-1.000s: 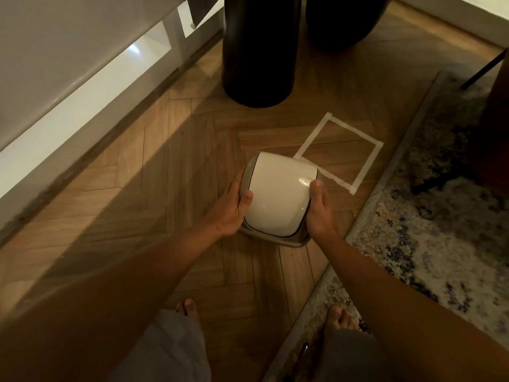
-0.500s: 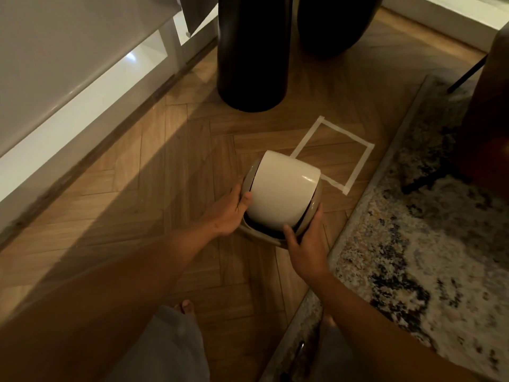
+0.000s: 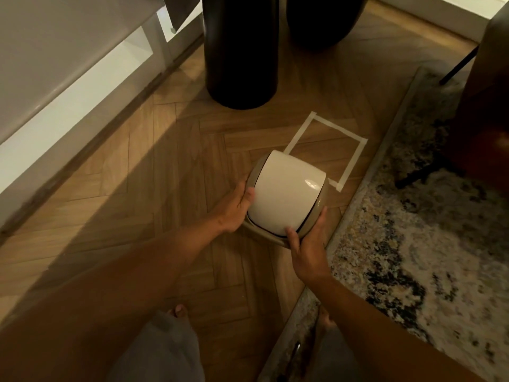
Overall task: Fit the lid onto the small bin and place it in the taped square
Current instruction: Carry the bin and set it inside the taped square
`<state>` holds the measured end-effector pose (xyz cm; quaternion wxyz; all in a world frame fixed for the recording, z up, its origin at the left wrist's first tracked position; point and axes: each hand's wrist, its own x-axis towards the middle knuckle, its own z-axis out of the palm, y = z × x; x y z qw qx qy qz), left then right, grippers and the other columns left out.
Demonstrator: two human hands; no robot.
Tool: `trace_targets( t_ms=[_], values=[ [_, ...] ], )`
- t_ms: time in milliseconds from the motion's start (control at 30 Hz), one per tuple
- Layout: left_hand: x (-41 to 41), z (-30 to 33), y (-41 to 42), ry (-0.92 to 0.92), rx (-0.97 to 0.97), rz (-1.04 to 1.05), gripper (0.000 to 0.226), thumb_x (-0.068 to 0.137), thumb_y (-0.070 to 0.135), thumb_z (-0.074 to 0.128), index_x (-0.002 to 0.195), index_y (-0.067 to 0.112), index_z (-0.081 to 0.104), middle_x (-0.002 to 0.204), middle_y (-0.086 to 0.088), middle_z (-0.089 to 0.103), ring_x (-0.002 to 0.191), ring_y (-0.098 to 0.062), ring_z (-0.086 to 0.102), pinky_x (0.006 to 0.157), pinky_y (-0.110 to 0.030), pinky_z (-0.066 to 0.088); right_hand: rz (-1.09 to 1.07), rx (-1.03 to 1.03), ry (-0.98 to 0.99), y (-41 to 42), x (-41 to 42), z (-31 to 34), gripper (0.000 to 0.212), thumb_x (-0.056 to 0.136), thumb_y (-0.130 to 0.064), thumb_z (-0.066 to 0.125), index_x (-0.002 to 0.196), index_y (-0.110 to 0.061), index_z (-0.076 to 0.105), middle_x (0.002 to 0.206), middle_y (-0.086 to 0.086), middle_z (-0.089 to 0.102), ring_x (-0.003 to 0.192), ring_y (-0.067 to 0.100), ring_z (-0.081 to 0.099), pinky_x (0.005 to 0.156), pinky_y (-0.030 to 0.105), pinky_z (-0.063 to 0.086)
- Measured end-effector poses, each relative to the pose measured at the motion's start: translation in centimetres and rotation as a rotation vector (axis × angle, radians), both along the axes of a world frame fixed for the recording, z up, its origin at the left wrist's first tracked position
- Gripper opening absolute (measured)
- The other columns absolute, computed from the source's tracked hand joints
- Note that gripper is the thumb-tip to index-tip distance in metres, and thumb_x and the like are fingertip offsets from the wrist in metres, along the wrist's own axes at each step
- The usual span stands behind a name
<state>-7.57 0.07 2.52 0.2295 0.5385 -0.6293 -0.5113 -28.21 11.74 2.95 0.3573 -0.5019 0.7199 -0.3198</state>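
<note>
Two hands grip the lidded bin

One small bin (image 3: 286,194), white lid (image 3: 287,193) on, overlaps the near-left corner of one taped square (image 3: 355,158). Left hand (image 3: 234,209) clasps its side; right hand (image 3: 307,245) has slid to the near rim since a second ago. Two dark cylinders (image 3: 241,51) stand beyond, one rug (image 3: 413,216) rightward.

I see the bin (image 3: 286,197) on the floor (image 3: 137,172), its lid (image 3: 286,193) on top, overlapping the near left corner of the taped square (image 3: 325,150). My left hand (image 3: 234,208) is against its left side, my right hand (image 3: 308,244) at its near right edge. A rug (image 3: 413,230) lies right of the bin and square. Far of the square stands a tall cylinder (image 3: 239,51), with a round vessel (image 3: 322,20) to its right. A cabinet (image 3: 55,64) runs along the left.
</note>
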Motion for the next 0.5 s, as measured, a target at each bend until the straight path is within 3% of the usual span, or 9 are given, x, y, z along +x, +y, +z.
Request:
trace_targets(
  t_ms=[133, 200, 267, 333, 433, 500],
  values=[
    [-1.0, 0.7, -0.5, -0.001, 0.03, -0.03, 0.08, 0.092, 0.076, 0.02, 0.158, 0.032, 0.013, 0.159, 0.006, 0.028, 0.137, -0.003, 0.022, 0.112, -0.023, 0.016, 0.011, 0.01, 0.032, 0.2, -0.6, 0.6, 0.113, 0.093, -0.069, 0.046, 0.167, -0.011, -0.018, 0.174, 0.017, 0.013, 0.159, 0.032, 0.022, 0.123, 0.056, 0.031],
    [-1.2, 1.1, -0.6, 0.006, 0.019, -0.04, 0.067, 0.101, 0.055, 0.023, 0.159, 0.024, 0.012, 0.161, 0.002, 0.023, 0.138, -0.001, 0.017, 0.109, -0.009, 0.013, 0.034, 0.016, 0.055, 0.6, -1.2, 0.9, 0.109, 0.096, -0.065, 0.047, 0.167, -0.01, -0.015, 0.175, 0.015, 0.009, 0.16, 0.031, 0.018, 0.124, 0.056, 0.029],
    [-1.3, 1.6, -0.9, 0.028, 0.028, -0.063, 0.055, 0.108, 0.039, 0.024, 0.158, 0.021, 0.011, 0.156, 0.006, 0.022, 0.135, 0.001, 0.016, 0.096, 0.008, 0.012, 0.062, 0.017, 0.046, 0.9, -1.9, 1.5, 0.102, 0.101, -0.061, 0.05, 0.169, -0.012, -0.008, 0.175, 0.011, 0.012, 0.16, 0.029, 0.019, 0.123, 0.055, 0.032],
    [-1.6, 2.1, -1.1, 0.038, 0.05, -0.098, 0.051, 0.109, 0.033, 0.025, 0.157, 0.022, 0.01, 0.148, 0.013, 0.02, 0.133, 0.003, 0.016, 0.089, 0.013, 0.013, 0.067, -0.018, 0.065, 0.4, -2.9, 2.3, 0.092, 0.104, -0.053, 0.057, 0.169, -0.011, 0.006, 0.17, 0.009, 0.022, 0.156, 0.027, 0.029, 0.12, 0.053, 0.038],
    [-2.0, 2.7, -1.0, 0.064, 0.09, -0.085, 0.051, 0.109, 0.033, 0.027, 0.157, 0.017, 0.02, 0.144, 0.013, 0.028, 0.134, -0.001, 0.023, 0.087, 0.011, 0.019, 0.06, -0.073, 0.153, -1.6, -4.4, 4.2, 0.09, 0.101, -0.053, 0.061, 0.168, -0.013, 0.015, 0.169, 0.008, 0.021, 0.155, 0.024, 0.028, 0.122, 0.051, 0.036],
    [-2.0, 3.1, -1.2, 0.085, 0.112, -0.045, 0.05, 0.109, 0.035, 0.029, 0.154, 0.015, 0.031, 0.143, 0.007, 0.039, 0.136, -0.009, 0.032, 0.096, 0.0, 0.027, 0.092, -0.118, 0.233, -3.5, -5.3, 5.4, 0.096, 0.096, -0.064, 0.061, 0.166, -0.014, 0.018, 0.172, 0.008, 0.016, 0.158, 0.008, 0.015, 0.124, 0.044, 0.03]
  ],
)
